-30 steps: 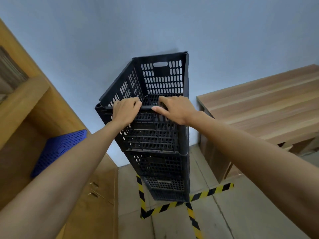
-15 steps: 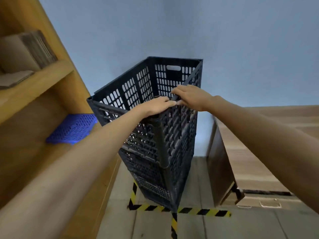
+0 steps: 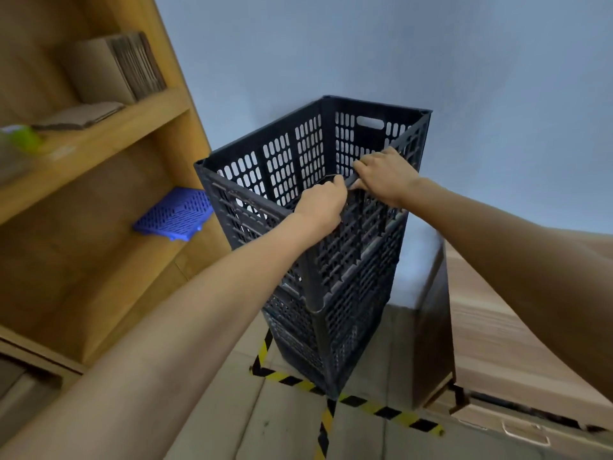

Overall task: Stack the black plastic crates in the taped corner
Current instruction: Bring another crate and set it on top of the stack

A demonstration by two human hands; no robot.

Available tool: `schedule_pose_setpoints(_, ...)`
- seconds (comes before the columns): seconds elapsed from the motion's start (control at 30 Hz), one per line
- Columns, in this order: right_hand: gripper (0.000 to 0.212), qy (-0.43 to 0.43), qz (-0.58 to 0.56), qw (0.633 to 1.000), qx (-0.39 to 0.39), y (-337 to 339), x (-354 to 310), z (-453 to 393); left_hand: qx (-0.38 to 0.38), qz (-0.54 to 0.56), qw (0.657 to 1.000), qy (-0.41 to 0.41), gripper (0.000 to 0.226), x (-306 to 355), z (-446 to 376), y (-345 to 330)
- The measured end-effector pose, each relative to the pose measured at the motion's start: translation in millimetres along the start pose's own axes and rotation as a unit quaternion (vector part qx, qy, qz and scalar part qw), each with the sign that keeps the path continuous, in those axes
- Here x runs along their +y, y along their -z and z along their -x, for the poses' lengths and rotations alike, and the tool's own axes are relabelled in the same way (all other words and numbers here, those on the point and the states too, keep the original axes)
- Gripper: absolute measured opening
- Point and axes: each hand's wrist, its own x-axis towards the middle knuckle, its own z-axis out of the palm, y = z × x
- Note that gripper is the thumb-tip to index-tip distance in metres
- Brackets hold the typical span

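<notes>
A stack of black perforated plastic crates stands on the floor against the grey wall, inside the yellow-and-black floor tape (image 3: 391,410). The top crate (image 3: 292,167) is open upward, with a handle slot in its far wall. Below it sit the lower crates (image 3: 351,327), whose number I cannot tell. My left hand (image 3: 323,205) is curled over the near rim of the top crate. My right hand (image 3: 384,175) grips the same rim just to the right, its fingers hooked over the edge. Both forearms reach in from below.
A wooden shelf unit (image 3: 99,134) rises on the left, holding flattened cardboard (image 3: 112,68) and a blue plastic grid (image 3: 174,214). A wooden table (image 3: 517,327) stands close on the right of the stack. Tiled floor (image 3: 232,426) lies in front of the tape.
The view has swung left and closer. Both hands have stayed on the top crate's near rim; the left hand has curled tighter over it.
</notes>
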Motion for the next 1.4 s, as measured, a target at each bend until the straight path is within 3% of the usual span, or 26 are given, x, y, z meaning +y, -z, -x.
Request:
schedule_pose_setpoints(0.33,0.051,0.003,0.068,0.998,0.006,8.1,-5.4,5.7,0.018,-0.001,0.999,-0.027,0.030,-6.2,-2.4,-3.9)
schedule_pose_setpoints(0.8,0.052,-0.017,0.031,0.999,-0.012,6.5,-9.5,9.9,0.012,0.023,0.999,-0.036,0.029,-12.0,0.5,-3.4)
schedule_pose_setpoints(1.07,0.060,-0.064,-0.033,0.997,-0.006,1.1,-14.8,12.5,0.010,0.025,0.999,-0.020,0.031,-13.6,0.3,-4.5)
schedule_pose_setpoints(1.23,0.052,-0.100,-0.117,0.988,0.012,-9.0,-19.4,18.6,0.002,0.044,0.999,-0.004,0.031,-11.0,-3.4,-4.5)
schedule_pose_setpoints(1.4,0.057,-0.134,-0.133,0.982,-0.029,-5.6,-28.3,18.3,-0.001,0.051,0.999,0.006,0.032,-9.0,1.1,-1.9)
